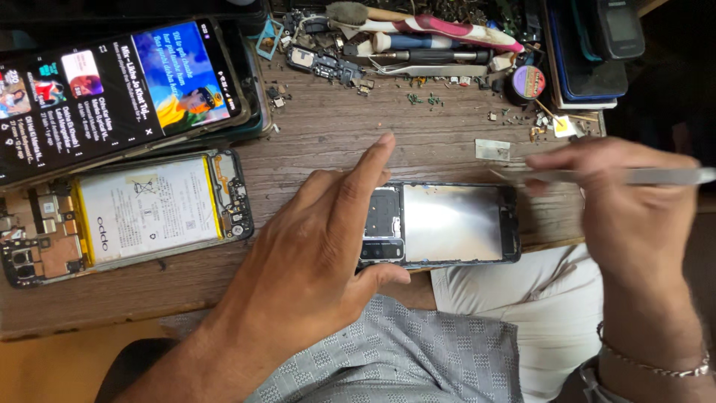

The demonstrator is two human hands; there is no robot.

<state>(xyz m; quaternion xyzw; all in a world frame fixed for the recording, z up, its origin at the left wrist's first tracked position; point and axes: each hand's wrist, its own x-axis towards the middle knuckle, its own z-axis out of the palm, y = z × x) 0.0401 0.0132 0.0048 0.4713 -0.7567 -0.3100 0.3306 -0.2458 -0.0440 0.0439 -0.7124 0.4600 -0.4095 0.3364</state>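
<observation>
My left hand (317, 246) grips the left end of an opened phone frame (455, 222) that lies at the front edge of a worn wooden bench (328, 127). Its thumb sits under the frame and its forefinger stretches over the top edge. The frame shows a shiny metal plate and a small circuit section. My right hand (611, 190) hovers just right of the frame and pinches metal tweezers (567, 177), whose tip points left toward the frame's upper right corner.
At left lies an open phone body with a white battery (142, 209). Above it a lit phone (112, 93) rests on other devices. Screwdrivers, a brush and small parts (418, 45) crowd the back. A round tin (528, 82) and dark cases (589, 52) stand at right.
</observation>
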